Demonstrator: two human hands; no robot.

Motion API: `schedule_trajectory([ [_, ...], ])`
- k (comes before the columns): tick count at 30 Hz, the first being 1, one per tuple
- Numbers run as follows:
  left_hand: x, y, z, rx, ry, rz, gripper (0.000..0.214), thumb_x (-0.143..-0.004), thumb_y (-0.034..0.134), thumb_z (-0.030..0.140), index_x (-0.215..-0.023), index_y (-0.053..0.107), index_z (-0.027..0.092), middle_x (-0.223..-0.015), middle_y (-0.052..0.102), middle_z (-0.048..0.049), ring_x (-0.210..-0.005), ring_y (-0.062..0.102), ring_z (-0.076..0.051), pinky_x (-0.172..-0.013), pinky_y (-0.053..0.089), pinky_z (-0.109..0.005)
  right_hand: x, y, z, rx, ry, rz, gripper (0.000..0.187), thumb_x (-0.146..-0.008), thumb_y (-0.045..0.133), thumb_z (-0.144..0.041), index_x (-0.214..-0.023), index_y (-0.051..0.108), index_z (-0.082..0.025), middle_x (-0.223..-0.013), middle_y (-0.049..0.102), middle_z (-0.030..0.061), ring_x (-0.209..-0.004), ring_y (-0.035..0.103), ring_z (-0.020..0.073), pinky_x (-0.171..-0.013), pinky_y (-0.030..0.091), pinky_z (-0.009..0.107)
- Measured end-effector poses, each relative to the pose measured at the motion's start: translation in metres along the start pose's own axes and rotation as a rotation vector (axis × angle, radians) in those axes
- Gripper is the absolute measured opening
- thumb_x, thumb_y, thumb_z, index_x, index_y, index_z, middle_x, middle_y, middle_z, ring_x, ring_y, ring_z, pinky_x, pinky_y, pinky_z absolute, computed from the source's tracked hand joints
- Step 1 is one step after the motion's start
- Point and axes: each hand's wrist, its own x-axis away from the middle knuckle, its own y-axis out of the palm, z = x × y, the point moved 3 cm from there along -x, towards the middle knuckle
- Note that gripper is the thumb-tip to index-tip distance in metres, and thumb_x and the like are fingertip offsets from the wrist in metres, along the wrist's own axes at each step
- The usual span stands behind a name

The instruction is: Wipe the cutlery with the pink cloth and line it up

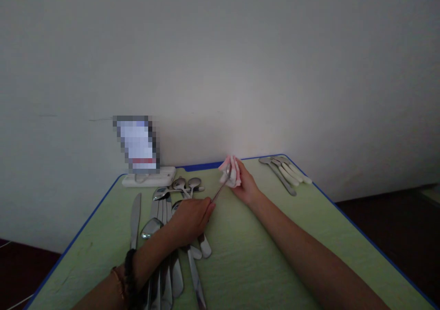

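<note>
Head view showed me the left hand (191, 219) pinching a slim metal utensil (219, 192) by its handle, slanted above the green table (254, 255). Its far end rested against a pink-and-white cloth (224, 178), bunched in the curled right hand (248, 188). Loose metal cutlery (166, 273) lay beneath the left forearm; white-handled pieces (289, 176) lay near the far right corner.

At six o'clock, the utensil (219, 192) is shiny metal against a soft, matt cloth (235, 177). Cutlery (151, 228) at seven is smooth, mirror-glossy metal; handles (289, 176) at four look like smooth plastic. The stand (158, 177) at eight seems satiny plastic, the tabletop (247, 255) smooth, the wall (220, 62) at twelve matt.
</note>
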Motion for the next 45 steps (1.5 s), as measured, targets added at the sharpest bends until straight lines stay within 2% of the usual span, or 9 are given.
schedule_trajectory([
  [11, 0.0, 0.002, -0.007, 0.101, -0.052, 0.023, 0.041, -0.094, 0.018, 0.033, -0.082, 0.054, 0.018, -0.067, 0.064, -0.0076, -0.063, 0.062, -0.021, -0.063, 0.043, -0.031, 0.016, 0.01, 0.007, 0.275, -0.213, 0.176, 0.035, -0.063, 0.067, -0.051, -0.065, 0.061, -0.016, -0.054, 0.056, -0.0022, -0.05, 0.047, 0.0098, -0.049, 0.035, 0.024],
  [15, -0.001, 0.001, -0.007, 0.151, -0.086, 0.043, 0.041, -0.093, 0.018, 0.032, -0.082, 0.054, 0.017, -0.067, 0.064, -0.0092, -0.064, 0.062, -0.023, -0.063, 0.042, -0.032, 0.024, 0.016, 0.017, 0.331, -0.253, 0.167, 0.039, -0.064, 0.062, -0.057, -0.064, 0.058, -0.018, -0.053, 0.055, -0.0013, -0.053, 0.047, 0.0111, -0.051, 0.034, 0.024],
  [20, 0.001, -0.001, -0.007, 0.195, -0.07, 0.06, 0.04, -0.093, 0.018, 0.033, -0.078, 0.052, 0.018, -0.066, 0.062, -0.0058, -0.062, 0.06, -0.02, -0.062, 0.041, -0.029, 0.031, 0.02, 0.022, 0.409, -0.251, 0.155, 0.041, -0.062, 0.064, -0.056, -0.054, 0.05, -0.018, -0.045, 0.044, -0.0051, -0.044, 0.034, 0.008, -0.045, 0.025, 0.024],
  [23, 0.005, -0.009, -0.008, 0.367, -0.034, 0.132, 0.041, -0.094, 0.017, 0.035, -0.072, 0.047, 0.019, -0.065, 0.058, -0.002, -0.061, 0.056, -0.016, -0.061, 0.04, -0.026, 0.036, 0.028, 0.011, 0.424, -0.293, 0.148, 0.041, -0.061, 0.065, -0.055, -0.055, 0.049, -0.018, -0.046, 0.042, -0.0061, -0.043, 0.031, 0.0071, -0.044, 0.023, 0.023],
  [26, 0.01, -0.029, -0.008, 0.548, 0.007, 0.223, 0.039, -0.093, 0.022, 0.04, -0.066, 0.043, 0.02, -0.063, 0.051, 0.0009, -0.06, 0.05, -0.014, -0.058, 0.036, -0.025, 0.042, 0.042, -0.007, 0.394, -0.336, 0.17, 0.042, -0.061, 0.064, -0.057, -0.056, 0.049, -0.018, -0.047, 0.043, -0.0052, -0.045, 0.033, 0.0075, -0.045, 0.025, 0.023],
  [30, 0.017, -0.061, -0.004, 0.587, 0.078, 0.18, 0.033, -0.091, 0.031, 0.04, -0.07, 0.046, 0.02, -0.063, 0.048, 0.0021, -0.059, 0.046, -0.013, -0.057, 0.034, -0.023, 0.048, 0.066, -0.026, 0.331, -0.407, 0.18, 0.042, -0.063, 0.061, -0.058, -0.062, 0.051, -0.017, -0.052, 0.046, -0.0039, -0.048, 0.035, 0.008, -0.046, 0.029, 0.023],
  [34, 0.02, -0.081, -0.004, 0.6, 0.038, 0.213, 0.036, -0.091, 0.03, 0.038, -0.064, 0.044, 0.02, -0.058, 0.049, 0.0024, -0.054, 0.046, -0.013, -0.055, 0.033, -0.023, 0.05, 0.08, -0.021, 0.367, -0.466, 0.181, 0.044, -0.068, 0.057, -0.06, -0.06, 0.045, -0.019, -0.049, 0.037, -0.0058, -0.045, 0.028, 0.0071, -0.043, 0.024, 0.022],
  [39, 0.016, -0.08, -0.01, 0.591, -0.075, 0.317, 0.039, -0.091, 0.029, 0.038, -0.058, 0.043, 0.021, -0.053, 0.048, 0.0029, -0.05, 0.045, -0.012, -0.055, 0.032, -0.023, 0.046, 0.082, 0.005, 0.418, -0.405, 0.164, 0.045, -0.069, 0.053, -0.062, -0.06, 0.041, -0.02, -0.051, 0.035, -0.0052, -0.047, 0.028, 0.0081, -0.043, 0.024, 0.022],
  [45, 0.01, -0.069, -0.023, 0.635, -0.103, 0.226, 0.037, -0.087, 0.039, 0.043, -0.058, 0.044, 0.02, -0.05, 0.044, 0.0041, -0.048, 0.041, -0.012, -0.05, 0.027, -0.023, 0.051, 0.094, -0.003, 0.643, -0.447, 0.059, 0.041, -0.073, 0.053, -0.057, -0.061, 0.045, -0.018, -0.053, 0.036, -0.0051, -0.049, 0.029, 0.0082, -0.045, 0.026, 0.022],
])
